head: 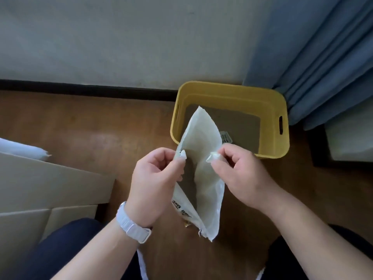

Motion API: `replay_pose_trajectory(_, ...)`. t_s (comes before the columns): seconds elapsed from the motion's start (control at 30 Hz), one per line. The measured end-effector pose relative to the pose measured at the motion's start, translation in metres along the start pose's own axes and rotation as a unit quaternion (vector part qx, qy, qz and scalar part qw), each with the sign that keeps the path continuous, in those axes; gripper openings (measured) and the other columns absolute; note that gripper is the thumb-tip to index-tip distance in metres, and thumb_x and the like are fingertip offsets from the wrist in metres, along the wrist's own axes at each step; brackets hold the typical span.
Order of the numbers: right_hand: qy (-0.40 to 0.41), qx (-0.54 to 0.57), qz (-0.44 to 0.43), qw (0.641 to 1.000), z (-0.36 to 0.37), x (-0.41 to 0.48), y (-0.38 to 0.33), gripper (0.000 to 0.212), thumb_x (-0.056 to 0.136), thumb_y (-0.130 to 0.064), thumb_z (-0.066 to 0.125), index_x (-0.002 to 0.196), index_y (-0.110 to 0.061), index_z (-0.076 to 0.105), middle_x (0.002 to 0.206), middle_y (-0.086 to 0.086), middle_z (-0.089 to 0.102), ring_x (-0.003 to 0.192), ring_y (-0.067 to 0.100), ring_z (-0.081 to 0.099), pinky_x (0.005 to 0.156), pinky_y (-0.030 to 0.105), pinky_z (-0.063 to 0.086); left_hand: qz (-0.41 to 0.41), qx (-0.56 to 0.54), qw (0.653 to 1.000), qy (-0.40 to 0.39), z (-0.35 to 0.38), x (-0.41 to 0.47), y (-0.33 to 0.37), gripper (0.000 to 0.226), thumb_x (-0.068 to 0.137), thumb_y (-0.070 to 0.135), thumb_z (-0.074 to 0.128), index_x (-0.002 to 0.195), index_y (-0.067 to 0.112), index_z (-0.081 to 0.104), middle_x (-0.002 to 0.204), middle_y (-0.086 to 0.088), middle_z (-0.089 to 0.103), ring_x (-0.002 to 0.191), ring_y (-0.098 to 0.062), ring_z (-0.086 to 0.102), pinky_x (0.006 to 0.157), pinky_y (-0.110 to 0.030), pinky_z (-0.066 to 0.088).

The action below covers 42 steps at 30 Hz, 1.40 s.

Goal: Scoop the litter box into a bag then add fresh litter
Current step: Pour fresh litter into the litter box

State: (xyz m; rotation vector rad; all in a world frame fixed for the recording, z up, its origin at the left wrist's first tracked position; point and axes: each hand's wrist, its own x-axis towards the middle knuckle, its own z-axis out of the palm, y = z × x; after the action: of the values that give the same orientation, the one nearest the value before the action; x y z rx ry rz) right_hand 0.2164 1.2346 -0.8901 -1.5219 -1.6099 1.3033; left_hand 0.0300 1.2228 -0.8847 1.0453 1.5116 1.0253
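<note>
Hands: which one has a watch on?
The left hand, pinching the bag by its edge, wears a white watch on its wrist; the right hand has a bare wrist.

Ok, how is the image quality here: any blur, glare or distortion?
Head view: soft throughout, print on the bag unreadable; wide-angle bending bows the baseboard; light dim and even, only a faint sheen on the floor; left hand and right hand pinching the bag are clear.
</note>
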Motion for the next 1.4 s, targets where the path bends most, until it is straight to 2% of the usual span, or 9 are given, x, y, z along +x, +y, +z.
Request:
replay_pose_trajectory(0.17,0.012,0.009,-0.045,0.999,0.0,0.01,0.007,0.024,0.093,-0.021,0.059,0.07,-0.017,0.055,0.061,0.0,0.048,0.059,0.022,0.044,0.054,0.038,0.04,0.106,0.024,0.993,-0.051,0.031,0.006,-0.015,0.014,0.088,0.03,0.066,0.093,0.017,0.068,0.081,-0.006,0.067,0.075,-0.018,0.064,0.067,-0.034,0.053)
replay_pose_trajectory(0.3,-0.015,0.027,-0.078,0.996,0.006,0.016,0.008,0.019,0.092,-0.019,0.055,0.073,-0.017,0.055,0.068,-0.01,0.051,0.065,0.007,0.047,0.059,0.019,0.039,0.211,0.091,0.971,-0.073,0.031,0.009,-0.029,0.038,0.091,0.048,0.056,0.122,0.025,0.057,0.11,0.003,0.062,0.1,-0.029,0.06,0.084,-0.042,0.052)
replay_pose_trajectory(0.53,-0.059,0.005,-0.108,0.992,-0.004,0.03,0.008,0.013,0.088,-0.014,0.05,0.079,-0.018,0.057,0.071,-0.019,0.05,0.069,0.003,0.05,0.065,0.012,0.036,0.338,0.253,0.894,-0.149,0.031,0.029,-0.043,0.088,0.077,0.063,0.061,0.127,-0.009,0.048,0.12,-0.014,0.054,0.113,-0.027,0.055,0.094,-0.038,0.048)
replay_pose_trajectory(0.67,-0.084,0.011,-0.115,0.99,-0.002,0.025,0.015,0.01,0.088,-0.013,0.055,0.084,-0.013,0.064,0.079,-0.013,0.052,0.077,0.007,0.053,0.071,0.016,0.04,0.413,0.322,0.849,-0.074,0.03,0.038,-0.046,0.033,0.084,0.024,0.061,0.11,0.007,0.05,0.097,-0.011,0.064,0.088,-0.02,0.057,0.077,-0.036,0.049)
replay_pose_trajectory(0.8,-0.08,0.012,-0.114,0.99,-0.006,0.025,0.02,0.015,0.089,-0.018,0.057,0.097,-0.014,0.07,0.093,-0.006,0.059,0.092,0.012,0.058,0.083,0.023,0.047,0.458,0.359,0.81,-0.067,0.029,0.054,-0.037,0.027,0.076,0.01,0.053,0.103,0.007,0.052,0.086,-0.011,0.065,0.081,-0.019,0.052,0.074,-0.025,0.042)
replay_pose_trajectory(0.93,-0.048,0.003,-0.136,0.99,-0.006,0.026,0.023,0.024,0.09,-0.019,0.059,0.109,-0.01,0.07,0.114,-0.005,0.064,0.114,0.012,0.058,0.098,0.032,0.047,0.437,0.361,0.822,-0.047,0.027,0.064,-0.034,0.026,0.072,0.0,0.056,0.097,0.009,0.056,0.083,-0.008,0.064,0.074,-0.02,0.053,0.066,-0.026,0.044)
replay_pose_trajectory(1.07,-0.028,-0.044,-0.129,0.99,-0.012,0.019,0.019,0.044,0.087,-0.049,0.057,0.121,-0.022,0.061,0.122,-0.015,0.053,0.122,0.006,0.05,0.097,0.024,0.044,0.402,0.373,0.836,0.006,0.017,0.077,-0.03,0.016,0.07,0.01,0.049,0.083,0.008,0.058,0.068,-0.004,0.054,0.059,-0.022,0.048,0.05,-0.032,0.042)
replay_pose_trajectory(1.27,-0.143,-0.239,-0.031,0.96,-0.007,0.003,-0.003,0.079,0.067,-0.076,0.064,0.129,-0.047,0.024,0.118,-0.035,0.031,0.114,-0.008,0.034,0.094,0.024,0.036,0.326,0.349,0.873,0.096,0.014,0.085,-0.025,0.003,0.066,0.004,0.056,0.067,0.003,0.058,0.058,-0.005,0.051,0.054,-0.024,0.047,0.049,-0.036,0.041)
replay_pose_trajectory(1.4,-0.122,-0.263,-0.003,0.957,0.007,0.011,0.008,0.042,0.081,-0.061,0.06,0.11,-0.037,0.041,0.11,-0.018,0.053,0.101,0.009,0.052,0.085,0.032,0.046,0.302,0.306,0.897,0.1,0.019,0.088,-0.028,0.004,0.068,0.005,0.055,0.067,0.006,0.059,0.06,-0.003,0.053,0.058,-0.02,0.047,0.052,-0.029,0.039)
